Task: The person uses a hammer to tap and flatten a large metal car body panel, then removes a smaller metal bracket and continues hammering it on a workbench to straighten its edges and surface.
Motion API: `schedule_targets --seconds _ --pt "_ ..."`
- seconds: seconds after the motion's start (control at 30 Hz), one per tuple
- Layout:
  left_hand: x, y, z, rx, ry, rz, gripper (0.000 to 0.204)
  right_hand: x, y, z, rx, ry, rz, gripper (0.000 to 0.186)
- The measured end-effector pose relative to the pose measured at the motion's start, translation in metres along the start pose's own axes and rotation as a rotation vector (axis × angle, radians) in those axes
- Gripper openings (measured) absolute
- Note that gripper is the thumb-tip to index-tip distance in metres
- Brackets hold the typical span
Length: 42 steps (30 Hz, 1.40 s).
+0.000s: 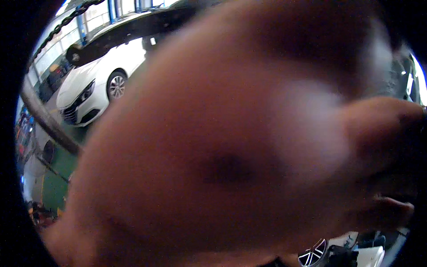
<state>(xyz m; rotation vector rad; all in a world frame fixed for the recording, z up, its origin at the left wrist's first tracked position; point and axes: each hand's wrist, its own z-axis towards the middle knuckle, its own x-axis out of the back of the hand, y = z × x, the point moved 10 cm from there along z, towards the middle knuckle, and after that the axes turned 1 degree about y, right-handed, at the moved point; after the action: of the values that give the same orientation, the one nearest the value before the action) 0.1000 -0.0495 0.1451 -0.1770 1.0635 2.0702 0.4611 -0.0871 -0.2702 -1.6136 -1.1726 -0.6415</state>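
Note:
A bare hand (191, 129), very close and badly blurred, covers most of the head view. Its broad surface reaches from the lower left toward the right. Finger-like shapes show along the right side, one of them a bent finger (382, 116) and another a fingertip (396, 208) lower down. I cannot make out whether this is my left hand or my right hand. Anything it holds or touches is hidden behind the blur.
A white car (95, 80) stands at the left beyond the hand. A dark long beam (129, 33) crosses above it, near a chain (62, 24). A grey pipe (49, 120) slants over green floor (66, 162). An alloy wheel (312, 253) shows at the bottom.

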Motion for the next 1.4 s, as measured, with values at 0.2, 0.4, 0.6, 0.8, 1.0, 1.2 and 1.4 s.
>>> schedule_targets --seconds 0.2,0.4,0.6,0.8,1.0,1.2,1.4 --pt "0.098 0.045 -0.024 -0.343 0.305 0.253 0.080 -0.021 0.021 -0.034 -0.138 0.017 -0.029 0.037" --pt "0.249 0.014 -0.067 -0.432 0.729 1.144 0.066 -0.054 0.043 -0.011 0.005 0.083 -0.183 0.042" --pt "0.307 -0.038 -0.078 -0.145 0.825 1.289 0.065 -0.040 0.030 -0.035 0.366 0.174 -0.239 0.037" --pt "0.303 -0.053 -0.102 -0.198 0.695 1.281 0.066 0.009 -0.057 -0.031 -0.090 -0.032 0.249 0.027" --pt "0.369 -0.055 -0.128 -0.097 1.069 1.129 0.047 0.042 -0.195 0.038 0.006 -0.247 0.943 0.044" --pt "0.424 -0.068 -0.140 -0.027 1.388 1.122 0.035 0.035 -0.368 0.131 0.132 -0.366 1.469 0.043" --pt "0.412 -0.064 -0.130 -0.094 1.342 1.049 0.033 0.032 -0.420 0.184 0.204 -0.384 1.369 0.051"
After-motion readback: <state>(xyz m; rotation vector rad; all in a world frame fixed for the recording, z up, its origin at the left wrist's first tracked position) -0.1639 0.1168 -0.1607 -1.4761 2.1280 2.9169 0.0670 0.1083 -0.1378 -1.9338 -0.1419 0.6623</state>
